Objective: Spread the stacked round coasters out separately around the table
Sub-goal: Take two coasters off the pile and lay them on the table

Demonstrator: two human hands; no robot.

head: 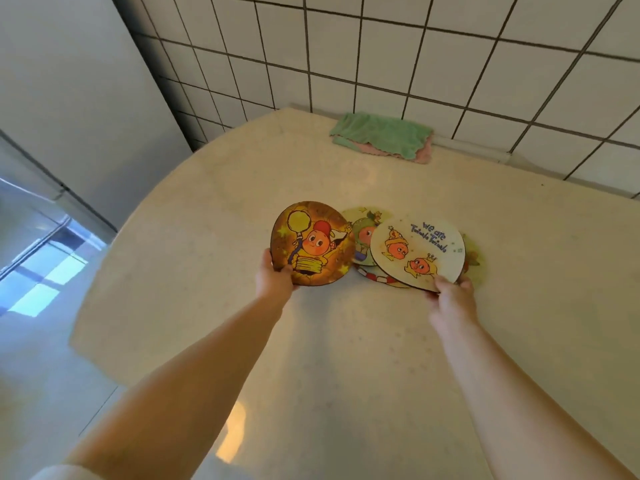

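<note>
Coasters lie overlapped on the bench point(207, 209): left hand point(275, 277) grips the brown coaster point(311, 244), right hand point(450, 296) grips the white coaster point(417, 252), the remaining coasters point(363, 233) between and beneath them.

bright, warm | glare on table point(228, 434) | edges warped, soft

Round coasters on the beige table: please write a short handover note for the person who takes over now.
Left hand: holds the dark orange round coaster by its near edge.
Right hand: holds the cream round coaster with blue writing by its near edge.
Remaining coasters are overlapped between them on the beige table; their number is unclear.
Done: none lies separate yet.
Left: place both, then spread the rest.
</note>
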